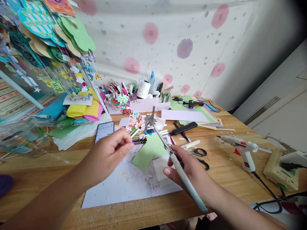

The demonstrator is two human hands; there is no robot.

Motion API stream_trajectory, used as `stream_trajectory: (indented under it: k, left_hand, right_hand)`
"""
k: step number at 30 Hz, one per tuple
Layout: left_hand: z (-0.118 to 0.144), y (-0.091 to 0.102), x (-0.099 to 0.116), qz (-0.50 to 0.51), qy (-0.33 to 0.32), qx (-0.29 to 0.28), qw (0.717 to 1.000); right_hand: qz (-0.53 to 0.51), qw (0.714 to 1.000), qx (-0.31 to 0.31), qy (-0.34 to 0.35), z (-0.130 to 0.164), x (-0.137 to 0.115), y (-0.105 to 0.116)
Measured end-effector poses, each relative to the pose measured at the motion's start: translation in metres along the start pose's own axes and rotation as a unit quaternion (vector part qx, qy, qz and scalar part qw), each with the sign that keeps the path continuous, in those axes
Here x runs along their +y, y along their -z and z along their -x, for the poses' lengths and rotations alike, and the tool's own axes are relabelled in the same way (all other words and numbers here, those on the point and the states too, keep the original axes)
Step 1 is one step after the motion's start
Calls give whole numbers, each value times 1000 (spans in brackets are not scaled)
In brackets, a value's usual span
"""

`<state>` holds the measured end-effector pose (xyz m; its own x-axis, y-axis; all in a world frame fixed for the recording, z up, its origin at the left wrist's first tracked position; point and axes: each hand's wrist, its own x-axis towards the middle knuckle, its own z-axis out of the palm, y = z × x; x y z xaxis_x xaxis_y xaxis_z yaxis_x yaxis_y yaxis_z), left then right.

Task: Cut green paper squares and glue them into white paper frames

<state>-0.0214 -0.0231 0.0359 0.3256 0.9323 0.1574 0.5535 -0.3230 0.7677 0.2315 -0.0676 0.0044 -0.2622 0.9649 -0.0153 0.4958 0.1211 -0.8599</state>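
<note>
My right hand (189,171) grips a long grey tweezer-like tool (168,148) that slants up and away from me. Its tip pinches a small white paper cutout (153,120) above the table. My left hand (109,153) hovers to the left of the tool with thumb and fingertips pinched together; nothing shows between them. Below both hands a green paper piece (147,151) lies on a large white sheet (120,188) on the wooden table (227,179).
Black-handled scissors (200,156) lie just right of my right hand. A white glue gun (242,150) and a power strip (278,169) stand at the right. A phone (105,130), a black knife (183,128), markers (117,88) and hanging paper crafts (48,38) crowd the back and left.
</note>
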Motion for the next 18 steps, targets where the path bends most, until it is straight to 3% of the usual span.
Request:
stream_trajectory:
  k: [2,4,6,7,13,15,18]
  left_hand:
    - [1,-7,2,-130,-21,-60,990]
    - [2,-13,6,-200,-54,-154,966]
    - [5,-17,10,-206,-92,-222,949]
    - [7,-19,13,-188,-111,-230,949]
    - [11,-34,30,32,-227,-134,964]
    - [8,-43,36,115,-208,-134,962]
    - [5,-54,39,179,-115,-90,973]
  right_hand:
    - [120,991,48,9,-1,-2,1]
    - [210,973,94,30,-3,-1,2]
    - [268,953,127,54,-4,1,2]
    - [286,945,143,63,-4,3,2]
    - [327,922,179,102,-8,5,1]
    - [331,921,177,109,-9,5,0]
    - [347,915,179,102,-10,6,-1]
